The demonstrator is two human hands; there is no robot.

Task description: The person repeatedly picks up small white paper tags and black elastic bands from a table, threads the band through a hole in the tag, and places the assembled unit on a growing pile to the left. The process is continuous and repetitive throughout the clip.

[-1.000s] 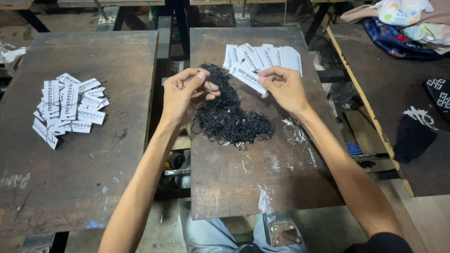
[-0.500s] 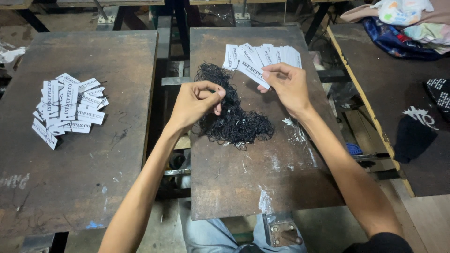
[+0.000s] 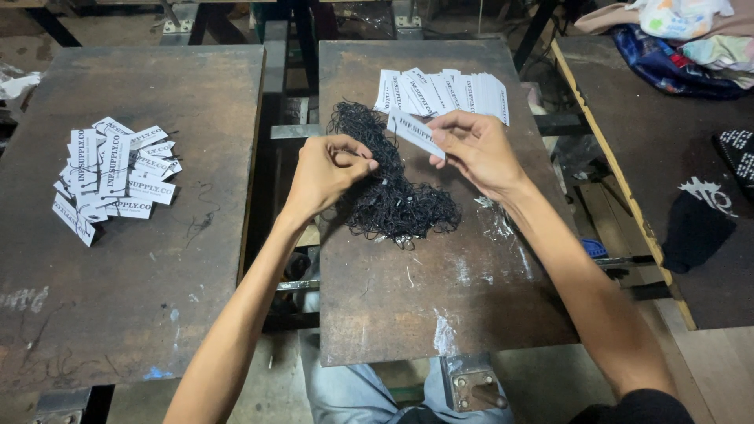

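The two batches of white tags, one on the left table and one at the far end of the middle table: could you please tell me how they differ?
The left pile of tags lies loose and scattered, tags pointing many ways; the far row of tags is fanned neatly, overlapping side by side. The left pile sits apart from both hands; the far row lies just beyond the right hand, which holds a single tag. Both are white paper strips with dark print, on worn dark tabletops.

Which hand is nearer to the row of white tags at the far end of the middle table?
Right. The right hand, pinching one white tag, sits just below the row of tags. The left hand is farther off, at the black string pile.
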